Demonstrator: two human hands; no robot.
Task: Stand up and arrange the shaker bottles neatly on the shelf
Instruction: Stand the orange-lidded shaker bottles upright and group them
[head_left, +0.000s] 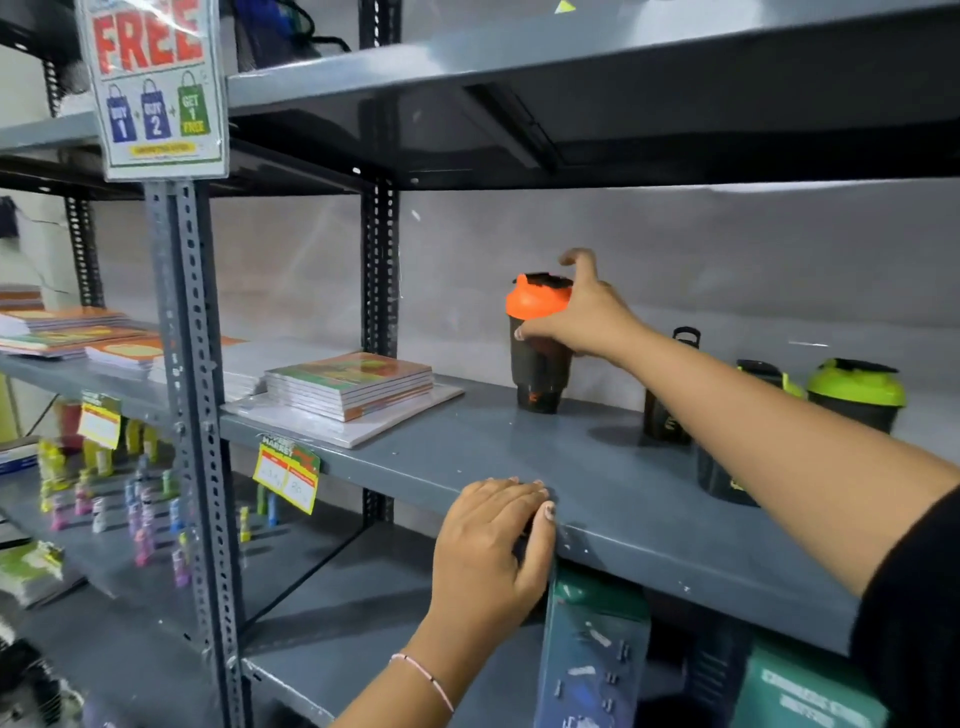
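The grey painted metal shelf (467, 457) runs across the middle of the frame, flat and smooth with a folded front lip, hung on perforated steel posts. On it, right of centre, four shaker bottles all stand upright, so the standing-up part looks done; what seems left is lining them up, since they sit staggered, some nearer the back wall and some nearer the front. The orange-lidded bottle (537, 358) stands furthest left, well apart from the others, a dark smoky plastic cylinder under a glossy domed cap. The right hand (582, 317) wraps its neck just under the lid, thumb in front, forefinger lifted clear above the cap, the grip closed around the bottle. At the right edge a green-lidded bottle (854, 392) stands at the back; another green-capped one (727, 467) is mostly hidden behind the forearm, and a slim black bottle (670, 400) with a loop handle stands between. The left hand (493, 545) lies flat-fingered over the shelf's front lip, curled on the edge and carrying nothing. Stacked glossy notebooks (353, 384) lie left of centre.
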